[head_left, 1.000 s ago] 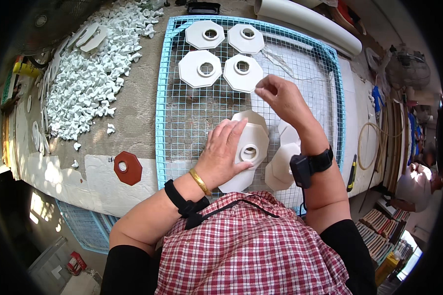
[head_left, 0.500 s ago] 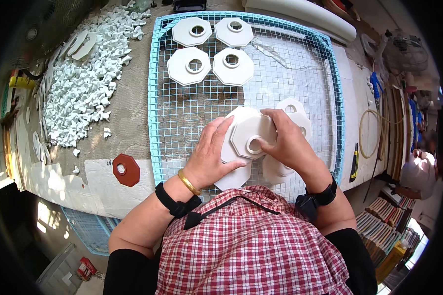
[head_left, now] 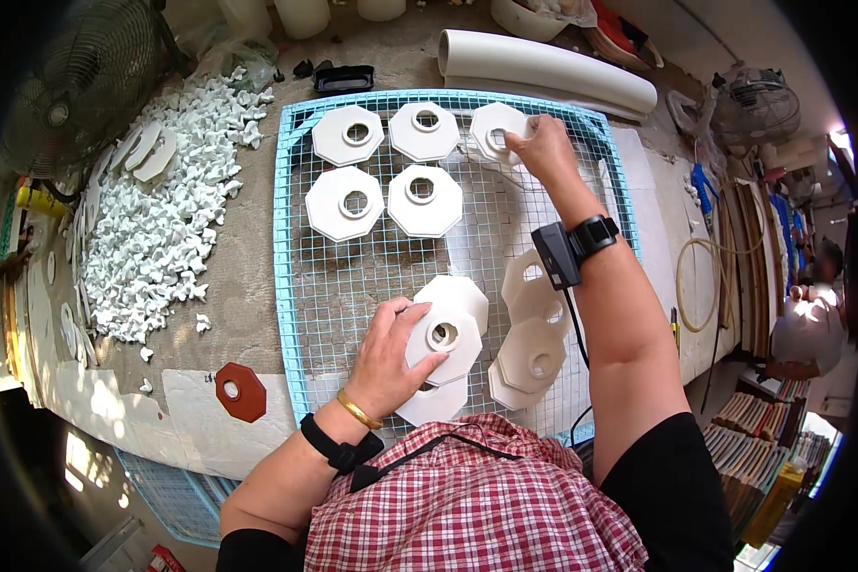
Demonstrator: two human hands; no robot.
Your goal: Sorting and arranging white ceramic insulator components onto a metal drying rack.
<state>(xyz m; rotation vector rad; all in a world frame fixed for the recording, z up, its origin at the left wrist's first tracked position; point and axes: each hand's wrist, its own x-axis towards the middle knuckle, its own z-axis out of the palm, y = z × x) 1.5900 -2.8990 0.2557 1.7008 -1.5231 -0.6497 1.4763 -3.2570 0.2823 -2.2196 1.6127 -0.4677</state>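
My right hand (head_left: 549, 153) is stretched far out over the blue wire rack (head_left: 282, 286). Its thumb and fingers pinch the right edge of a white octagonal plate (head_left: 491, 119) with a raised ring round its hole. Nearer to me, my left hand (head_left: 391, 351) grips the left side of another white octagonal plate (head_left: 459, 357), which overlaps more such pieces on the rack. Several matching white plates (head_left: 341, 210) lie spaced out in rows at the rack's far left. Right of my left hand is a loose pile of white octagonal pieces (head_left: 520, 348).
A heap of small white pieces (head_left: 162, 229) covers the table's left, with a fan (head_left: 81, 86) behind it. A reddish-brown octagonal piece (head_left: 248, 398) lies left of the rack. Beyond the rack rests a white roll (head_left: 553, 76). Another person (head_left: 810, 329) is at the far right.
My right hand has moved from the near pile to the rack's far right, carrying a white plate there. My left hand stays at the near pieces. The view has shifted, showing more beyond the rack.
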